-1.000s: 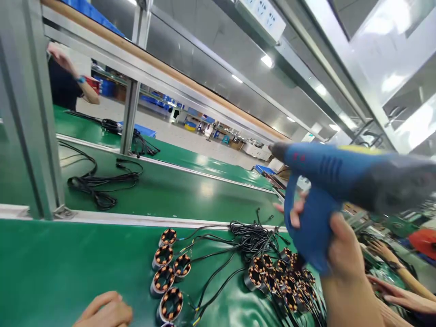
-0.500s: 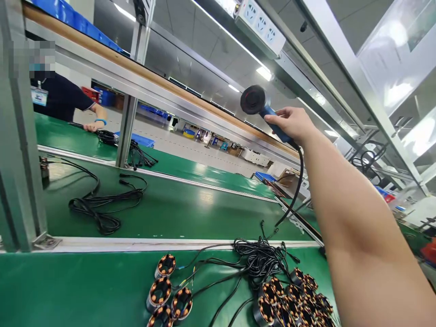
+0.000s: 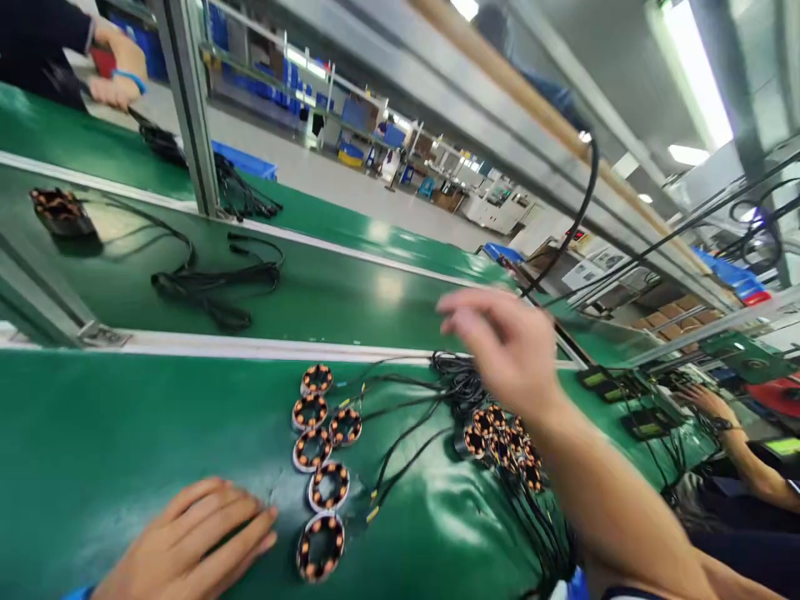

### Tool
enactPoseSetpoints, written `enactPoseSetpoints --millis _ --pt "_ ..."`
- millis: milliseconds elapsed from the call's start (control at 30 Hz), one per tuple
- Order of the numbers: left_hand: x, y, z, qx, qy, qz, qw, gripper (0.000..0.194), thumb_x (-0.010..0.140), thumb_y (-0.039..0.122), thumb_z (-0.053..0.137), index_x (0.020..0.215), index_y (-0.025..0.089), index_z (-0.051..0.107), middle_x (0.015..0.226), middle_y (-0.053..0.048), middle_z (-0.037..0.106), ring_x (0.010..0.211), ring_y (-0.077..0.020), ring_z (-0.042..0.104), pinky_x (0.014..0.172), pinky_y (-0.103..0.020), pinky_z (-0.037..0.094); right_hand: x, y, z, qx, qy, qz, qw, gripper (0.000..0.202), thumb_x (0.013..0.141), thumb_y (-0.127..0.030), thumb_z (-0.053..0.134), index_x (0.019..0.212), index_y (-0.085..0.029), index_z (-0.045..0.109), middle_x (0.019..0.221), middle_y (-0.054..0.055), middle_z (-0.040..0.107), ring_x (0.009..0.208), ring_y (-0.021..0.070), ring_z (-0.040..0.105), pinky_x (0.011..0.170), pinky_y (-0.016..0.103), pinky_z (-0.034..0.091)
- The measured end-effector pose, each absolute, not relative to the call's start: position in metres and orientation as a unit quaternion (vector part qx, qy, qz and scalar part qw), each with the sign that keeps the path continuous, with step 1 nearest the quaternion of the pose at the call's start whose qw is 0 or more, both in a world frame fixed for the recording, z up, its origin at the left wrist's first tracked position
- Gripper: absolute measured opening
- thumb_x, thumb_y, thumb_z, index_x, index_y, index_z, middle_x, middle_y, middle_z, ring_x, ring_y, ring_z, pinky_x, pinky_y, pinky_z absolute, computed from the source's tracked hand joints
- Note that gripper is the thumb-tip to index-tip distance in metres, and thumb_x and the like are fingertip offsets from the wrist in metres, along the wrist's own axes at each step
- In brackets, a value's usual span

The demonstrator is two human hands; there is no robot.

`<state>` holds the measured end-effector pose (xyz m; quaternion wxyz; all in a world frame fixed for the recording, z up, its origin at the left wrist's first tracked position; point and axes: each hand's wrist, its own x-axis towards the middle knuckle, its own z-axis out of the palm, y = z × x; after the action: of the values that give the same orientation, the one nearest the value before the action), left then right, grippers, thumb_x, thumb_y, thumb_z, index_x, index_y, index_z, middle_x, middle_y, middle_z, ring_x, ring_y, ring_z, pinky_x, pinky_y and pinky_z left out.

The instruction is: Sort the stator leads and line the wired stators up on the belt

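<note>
Head view: right hand point(image 3: 506, 350) empty above stators point(image 3: 506, 442); left hand point(image 3: 187, 542) flat beside.

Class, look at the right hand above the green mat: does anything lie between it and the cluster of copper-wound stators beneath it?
Nothing solid blocks it. The right hand, open and blurred, is above the stator cluster; only the tangle of black leads lies beside and over that cluster.

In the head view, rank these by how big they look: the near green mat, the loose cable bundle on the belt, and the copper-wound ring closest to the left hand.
1. near green mat
2. cable bundle
3. copper-wound ring
The ring lies nearer the camera than the bundle, so their true gap may be wider.
</note>
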<state>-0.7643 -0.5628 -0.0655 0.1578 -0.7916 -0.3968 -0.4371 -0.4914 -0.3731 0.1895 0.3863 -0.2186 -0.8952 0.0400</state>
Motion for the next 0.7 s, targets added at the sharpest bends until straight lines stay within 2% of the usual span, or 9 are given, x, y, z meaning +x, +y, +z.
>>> enactPoseSetpoints --millis 100,167,233,367,433,700 --pt "-0.737 -0.569 -0.047 -0.816 -0.361 -0.438 0.110 0.017 0.100 0.008 0.057 0.102 0.017 0.072 0.090 -0.002 0.076 0.083 -0.0146 0.070 0.089 -0.032 0.053 -0.466 -0.437 0.085 -0.221 -0.907 0.264 0.244 0.018 0.106 -0.031 0.061 0.101 -0.024 0.076 0.092 0.000 0.078 0.084 0.0147 0.072 0.079 0.026 0.056" --pt "-0.716 -0.574 -0.047 -0.825 -0.364 -0.424 0.081 0.014 0.102 0.014 0.058 0.106 0.016 0.071 0.095 -0.004 0.076 0.087 -0.0159 0.070 0.091 -0.032 0.054 -0.458 -0.458 0.036 -0.239 -0.893 0.330 0.191 0.025 0.109 -0.035 0.056 0.100 -0.022 0.076 0.093 0.002 0.078 0.086 0.0159 0.071 0.081 0.027 0.055" --pt "-0.697 -0.579 -0.051 -0.839 -0.382 -0.383 0.061 0.016 0.104 0.022 0.057 0.110 0.016 0.070 0.101 -0.006 0.076 0.091 -0.0180 0.070 0.091 -0.034 0.054 -0.456 -0.465 0.005 -0.254 -0.885 0.349 0.174 0.033 0.111 -0.038 0.050 0.098 -0.020 0.074 0.093 0.004 0.077 0.086 0.0169 0.070 0.082 0.029 0.053" --pt "-0.677 -0.582 -0.061 -0.854 -0.409 -0.318 0.055 0.018 0.107 0.022 0.051 0.112 0.016 0.067 0.100 -0.005 0.074 0.088 -0.0196 0.068 0.085 -0.035 0.052 -0.456 -0.471 -0.021 -0.271 -0.874 0.344 0.212 0.039 0.112 -0.040 0.045 0.088 -0.020 0.068 0.087 0.006 0.071 0.084 0.0179 0.064 0.080 0.030 0.050" --pt "-0.677 -0.581 -0.063 -0.852 -0.417 -0.313 0.051 0.019 0.108 0.022 0.048 0.113 0.016 0.066 0.100 -0.005 0.074 0.087 -0.0189 0.067 0.084 -0.035 0.050 -0.454 -0.479 -0.025 -0.278 -0.865 0.352 0.226 0.037 0.111 -0.040 0.046 0.089 -0.020 0.067 0.087 0.005 0.069 0.084 0.0182 0.062 0.080 0.030 0.049" --pt "-0.686 -0.585 -0.053 -0.877 -0.383 -0.286 -0.049 0.019 0.110 0.024 0.049 0.117 0.019 0.066 0.103 -0.002 0.073 0.092 -0.0150 0.067 0.091 -0.030 0.048 -0.440 -0.492 -0.028 -0.325 -0.758 0.554 0.113 0.033 0.108 -0.038 0.048 0.094 -0.018 0.070 0.085 0.001 0.071 0.075 0.0143 0.060 0.073 0.026 0.044"
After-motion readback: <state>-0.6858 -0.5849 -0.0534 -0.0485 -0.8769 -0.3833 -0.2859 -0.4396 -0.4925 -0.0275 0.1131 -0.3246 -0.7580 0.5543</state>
